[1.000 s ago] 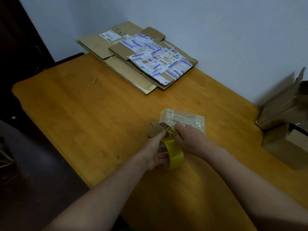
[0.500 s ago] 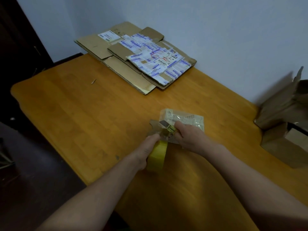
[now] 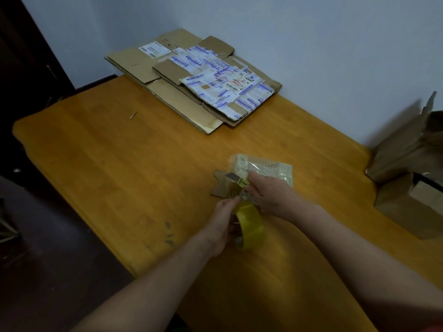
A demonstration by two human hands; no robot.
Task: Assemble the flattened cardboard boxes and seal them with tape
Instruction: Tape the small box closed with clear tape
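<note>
a: obs. the tape roll [image 3: 250, 225] is on edge near the front of the table [image 3: 119, 164]; cannot tell if it touches the wood. the left hand [image 3: 221, 226] is curled round it, thumb and forefinger pinched at the top of the roll. probably on the free end, but too small to confirm.

b: right hand [image 3: 268, 195]?

a: closed round the yellow handle of a utility knife [image 3: 236, 179]. blade is out, pointing away and to the left, just beyond the roll's top.

b: so the step is freeing or cutting a tape end. how to do it well?

a: judgement: hold the pinch firm so the strip is taut, cut away from the left fingers, and keep the blade shallow so lower layers are not scored. risk: fingertips sit very near the edge.

b: the boxes?

a: the flattened boxes [image 3: 191, 87] are stacked at the far corner by the wall, well apart from both hands, none raised. a loose strip may stick to itself; best to stand a box up first.

b: surroundings?

a: a plastic packet [image 3: 271, 168] and a cardboard scrap [image 3: 220, 185] lie just beyond the hands. opened boxes [image 3: 407, 188] stand at the right edge.
</note>
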